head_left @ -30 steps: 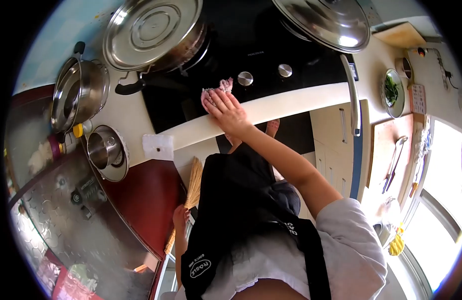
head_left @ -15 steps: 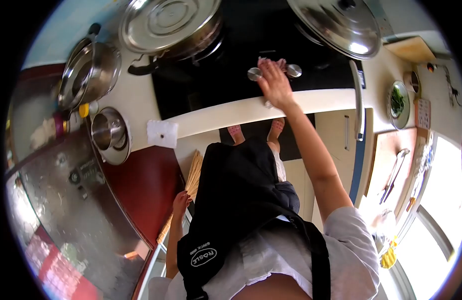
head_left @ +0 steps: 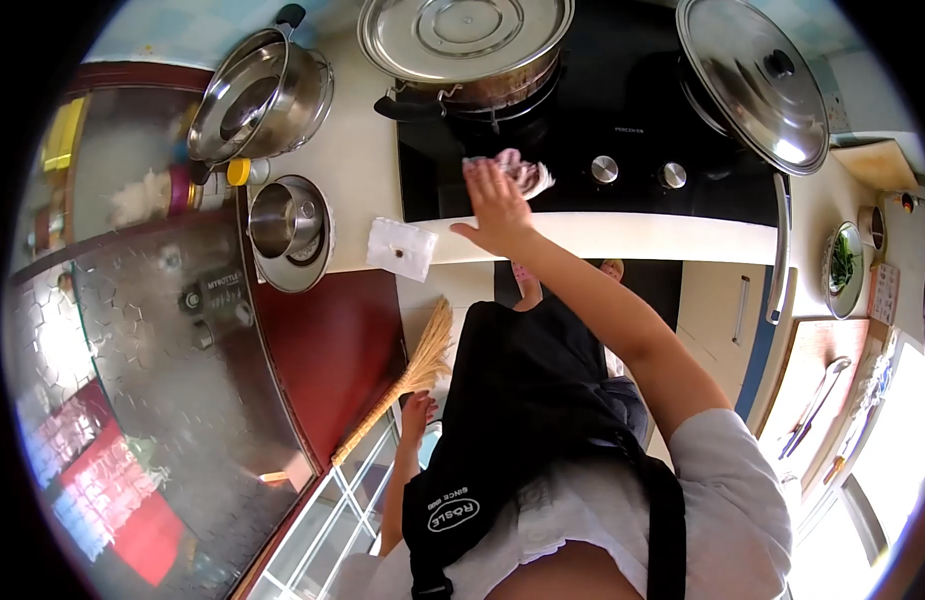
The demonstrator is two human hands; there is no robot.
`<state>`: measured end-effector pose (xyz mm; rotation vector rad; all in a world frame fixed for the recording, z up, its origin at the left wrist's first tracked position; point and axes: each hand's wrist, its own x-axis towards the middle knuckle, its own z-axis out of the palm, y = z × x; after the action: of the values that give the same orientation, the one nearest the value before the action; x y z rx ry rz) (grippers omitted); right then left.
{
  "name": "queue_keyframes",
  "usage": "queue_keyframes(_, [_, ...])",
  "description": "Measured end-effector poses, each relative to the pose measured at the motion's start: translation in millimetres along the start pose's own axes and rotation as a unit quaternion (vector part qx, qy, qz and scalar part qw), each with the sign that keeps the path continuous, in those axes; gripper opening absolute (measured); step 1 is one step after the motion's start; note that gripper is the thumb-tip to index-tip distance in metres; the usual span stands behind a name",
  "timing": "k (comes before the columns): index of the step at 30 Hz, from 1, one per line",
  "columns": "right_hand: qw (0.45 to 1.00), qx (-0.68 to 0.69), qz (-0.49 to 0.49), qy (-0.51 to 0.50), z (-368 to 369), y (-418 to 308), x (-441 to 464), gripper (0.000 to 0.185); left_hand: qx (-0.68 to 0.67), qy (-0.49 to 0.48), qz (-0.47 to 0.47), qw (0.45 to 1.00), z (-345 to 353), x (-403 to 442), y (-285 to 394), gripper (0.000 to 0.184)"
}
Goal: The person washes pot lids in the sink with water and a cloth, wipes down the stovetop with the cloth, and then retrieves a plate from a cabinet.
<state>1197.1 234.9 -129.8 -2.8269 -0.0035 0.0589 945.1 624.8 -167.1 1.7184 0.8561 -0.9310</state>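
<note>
My right hand [head_left: 500, 212] lies palm down at the front edge of the black cooktop [head_left: 582, 150], its fingers stretched out over a crumpled pink-and-white cloth [head_left: 525, 174]. Two round knobs [head_left: 604, 170] are to the right of the cloth. Behind it stands a large lidded pot [head_left: 472, 60] on the left burner. My left hand [head_left: 418, 412] hangs low at my left side, with its fingers apart and nothing seen in it. Close by it, a straw broom [head_left: 422, 365] leans by the dark red cabinet.
A glass-lidded pan [head_left: 752, 80] sits on the right burner, its handle over the front edge. To the left are steel pans [head_left: 272, 100], a yellow-capped jar [head_left: 240, 172], a small pot [head_left: 279, 222] and a white napkin [head_left: 402, 249]. Greens lie in a bowl [head_left: 843, 270] at right.
My right hand and the cloth have gone from the knobs to the cooktop's left front part. The view has shifted, so the kitchen items sit further right.
</note>
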Motion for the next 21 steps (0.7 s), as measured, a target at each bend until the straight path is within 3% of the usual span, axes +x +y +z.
queue_keyframes(2, [0.996,0.008,-0.077,0.044,8,-4,23,0.091,0.104,-0.046,0.072,0.991,-8,-6,-3,0.029])
queue_keyframes(3, [0.994,0.005,-0.106,0.038,6,-2,38,0.085,0.055,-0.062,0.062,0.995,-17,4,-25,0.029])
queue_keyframes(5, [0.991,0.009,-0.132,0.035,12,2,74,0.075,0.079,0.012,0.074,0.994,-7,-19,-10,0.029])
queue_keyframes(7, [0.995,0.016,-0.097,0.003,9,-12,84,0.076,0.336,-0.072,0.162,0.925,-56,39,-72,0.031])
queue_keyframes(9, [0.985,0.015,-0.164,-0.054,9,-22,69,0.077,0.327,-0.076,0.153,0.930,-62,44,-84,0.031])
queue_keyframes(10, [0.980,-0.040,-0.196,-0.025,7,-25,48,0.076,0.298,-0.070,0.133,0.943,-59,44,-83,0.031])
queue_keyframes(12, [0.970,0.025,-0.232,0.068,36,-12,13,0.069,0.256,-0.061,0.110,0.959,-52,38,-73,0.031])
queue_keyframes(14, [0.975,0.027,-0.204,0.079,14,20,-25,0.065,0.241,-0.059,0.110,0.963,-47,38,-60,0.031])
queue_keyframes(16, [0.974,0.000,-0.164,0.158,17,65,-59,0.062,0.236,-0.061,0.119,0.963,-40,39,-40,0.031])
queue_keyframes(20, [0.991,0.008,-0.073,0.108,-18,163,-122,0.060,0.252,-0.070,0.144,0.954,-24,53,21,0.031])
queue_keyframes(21, [0.993,0.003,-0.057,0.103,-27,185,-136,0.059,0.220,-0.142,0.135,0.956,-18,61,45,0.031])
